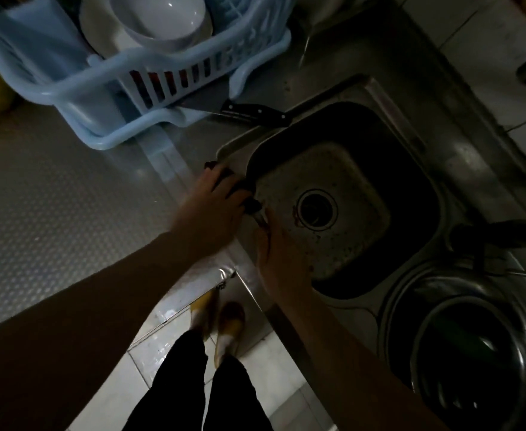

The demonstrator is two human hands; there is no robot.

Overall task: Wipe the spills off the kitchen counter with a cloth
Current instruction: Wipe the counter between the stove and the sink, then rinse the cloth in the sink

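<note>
**Head view, looking down at a dim kitchen.** The embossed grey steel bench [53, 197] fills the left half. A rectangular stainless steel sink [342, 181], its floor speckled with debris, is set in at the right. A pale blue slatted plastic dish rack [78, 88] holding white bowls stands at the far edge, and a black-handled kitchen knife [255, 113] lies between the rack and the sink.

The left hand [215, 209] lies with its fingers spread on top of a dark crumpled cloth [252, 205], pressing it down on the sink's left rim; it does not look bunched in a fist. The right hand [280, 259] is apart from the left, just beside it on the near-left rim. It is slack and carries nothing, and its fingertips reach to the cloth's near end.

**Key relation:** the cloth sits exactly where bench meets sink, with its long axis along that rim. It lies directly under the left hand, which is therefore the working hand. The bench surface to be wiped stretches to the left of the cloth, so the next stroke would probably go that way, or draw residue rightward into the basin. No spill can be made out in this light.
</note>
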